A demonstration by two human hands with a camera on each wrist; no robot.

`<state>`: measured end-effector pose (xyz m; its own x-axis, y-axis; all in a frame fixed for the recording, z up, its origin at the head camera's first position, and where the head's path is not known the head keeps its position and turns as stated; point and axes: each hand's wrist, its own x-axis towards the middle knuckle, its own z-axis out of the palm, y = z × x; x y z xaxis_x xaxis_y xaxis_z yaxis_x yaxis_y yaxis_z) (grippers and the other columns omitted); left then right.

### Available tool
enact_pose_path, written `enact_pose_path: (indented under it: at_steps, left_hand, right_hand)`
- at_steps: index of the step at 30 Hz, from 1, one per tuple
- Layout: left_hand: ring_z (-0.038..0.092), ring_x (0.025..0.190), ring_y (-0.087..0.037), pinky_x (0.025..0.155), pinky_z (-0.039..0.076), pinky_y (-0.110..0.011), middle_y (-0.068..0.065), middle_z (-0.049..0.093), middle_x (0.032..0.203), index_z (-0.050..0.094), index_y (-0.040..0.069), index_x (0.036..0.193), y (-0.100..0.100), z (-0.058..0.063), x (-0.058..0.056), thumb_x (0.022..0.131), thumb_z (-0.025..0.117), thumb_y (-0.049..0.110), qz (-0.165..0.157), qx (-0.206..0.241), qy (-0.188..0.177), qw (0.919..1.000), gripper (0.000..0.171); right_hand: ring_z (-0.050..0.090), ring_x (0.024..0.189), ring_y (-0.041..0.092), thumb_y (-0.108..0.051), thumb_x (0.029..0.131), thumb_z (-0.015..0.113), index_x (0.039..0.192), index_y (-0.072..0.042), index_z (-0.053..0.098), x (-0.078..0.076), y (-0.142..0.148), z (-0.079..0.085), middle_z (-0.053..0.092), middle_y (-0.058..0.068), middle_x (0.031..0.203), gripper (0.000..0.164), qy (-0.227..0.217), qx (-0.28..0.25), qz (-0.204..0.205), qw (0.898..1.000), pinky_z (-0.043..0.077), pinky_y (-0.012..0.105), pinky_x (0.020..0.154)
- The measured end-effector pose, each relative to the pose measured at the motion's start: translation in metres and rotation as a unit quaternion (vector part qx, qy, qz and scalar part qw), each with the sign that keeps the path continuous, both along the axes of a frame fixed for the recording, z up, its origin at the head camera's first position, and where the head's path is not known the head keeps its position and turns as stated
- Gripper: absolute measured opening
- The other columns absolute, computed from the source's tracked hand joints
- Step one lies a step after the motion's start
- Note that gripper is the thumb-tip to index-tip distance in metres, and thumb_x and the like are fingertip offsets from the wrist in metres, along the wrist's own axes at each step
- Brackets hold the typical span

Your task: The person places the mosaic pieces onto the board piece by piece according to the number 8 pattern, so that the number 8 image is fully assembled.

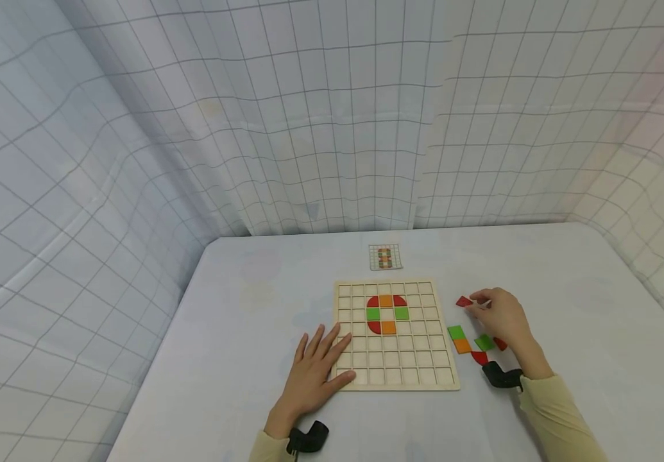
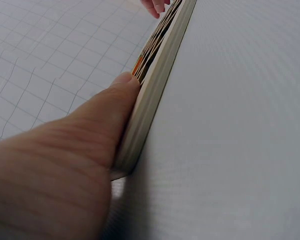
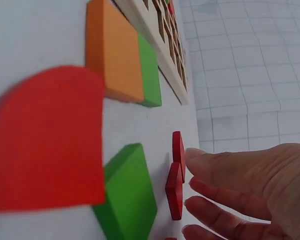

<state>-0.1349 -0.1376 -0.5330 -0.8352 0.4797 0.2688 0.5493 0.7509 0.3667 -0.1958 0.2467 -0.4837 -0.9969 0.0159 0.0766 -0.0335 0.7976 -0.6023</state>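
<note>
My left hand (image 1: 311,375) lies with fingers spread across the left edge of a light wooden grid board (image 1: 392,378). In the left wrist view its thumb (image 2: 107,105) rests along the board's side (image 2: 157,90). Red rounded tiles, orange squares and green squares form a ring on the grid. To the right of the board, my right hand (image 1: 502,317) has its thumb and fingertips at a red tile (image 1: 463,301). The right wrist view shows two red tiles (image 3: 175,190) side by side by the thumb tip (image 3: 195,156); a firm hold is not visible.
Between the right wrist and the board lie a green square (image 1: 456,332), an orange square (image 1: 462,346), another green square (image 1: 484,342) and red rounded tiles (image 1: 480,357). A small pattern card (image 1: 395,260) lies behind the board. Checked white cloth (image 1: 332,141) hangs around the table.
</note>
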Motion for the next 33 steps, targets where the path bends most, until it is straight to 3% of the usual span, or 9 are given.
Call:
enact_pose_path:
  at_steps: [5,16,25,29,33]
  left_hand:
    - [0.018,0.14,-0.035,0.109,0.006,-0.056,-0.006,0.03,0.152,0.041,0.019,0.146,0.0,0.001,0.0,0.089,0.058,0.05,-0.003,0.003,0.0,1.0,0.067]
    - [0.018,0.14,-0.034,0.109,0.007,-0.056,-0.006,0.029,0.153,0.04,0.019,0.147,-0.001,0.002,0.0,0.09,0.057,0.05,-0.005,0.001,-0.001,1.0,0.067]
    - [0.018,0.14,-0.034,0.109,0.007,-0.056,-0.005,0.029,0.153,0.04,0.019,0.147,0.0,0.002,0.0,0.09,0.057,0.05,-0.005,-0.002,-0.001,1.0,0.066]
    - [0.018,0.14,-0.035,0.109,0.008,-0.056,-0.006,0.03,0.152,0.041,0.019,0.146,0.001,0.001,0.0,0.09,0.057,0.05,-0.002,-0.002,0.001,1.0,0.066]
    - [0.018,0.14,-0.035,0.109,0.007,-0.057,-0.006,0.03,0.152,0.041,0.019,0.146,0.0,0.001,0.0,0.09,0.057,0.05,-0.001,-0.003,0.001,1.0,0.066]
  right_hand:
    - [0.056,0.082,0.031,-0.015,0.083,0.072,0.099,0.007,0.07,0.004,0.006,-0.003,0.062,0.018,0.091,0.027,-0.019,0.012,0.0,1.0,0.048,0.041,0.067]
    - [0.051,0.073,0.025,-0.008,0.081,0.073,0.096,0.007,0.069,0.011,0.004,-0.003,0.058,0.012,0.082,0.021,-0.021,-0.001,-0.015,1.0,0.045,0.032,0.058]
    - [0.05,0.064,0.022,-0.009,0.08,0.075,0.082,-0.002,0.065,0.014,0.007,-0.001,0.058,0.005,0.071,0.013,-0.012,-0.033,-0.027,0.999,0.044,0.032,0.052]
    - [0.05,0.062,0.019,-0.01,0.081,0.075,0.085,-0.003,0.066,0.015,0.004,0.0,0.058,0.003,0.071,0.012,-0.004,-0.062,-0.009,0.998,0.043,0.029,0.05]
    - [0.051,0.066,0.018,-0.01,0.084,0.074,0.102,-0.002,0.07,0.013,-0.008,0.0,0.057,0.003,0.076,0.02,0.012,-0.105,0.036,0.994,0.041,0.023,0.051]
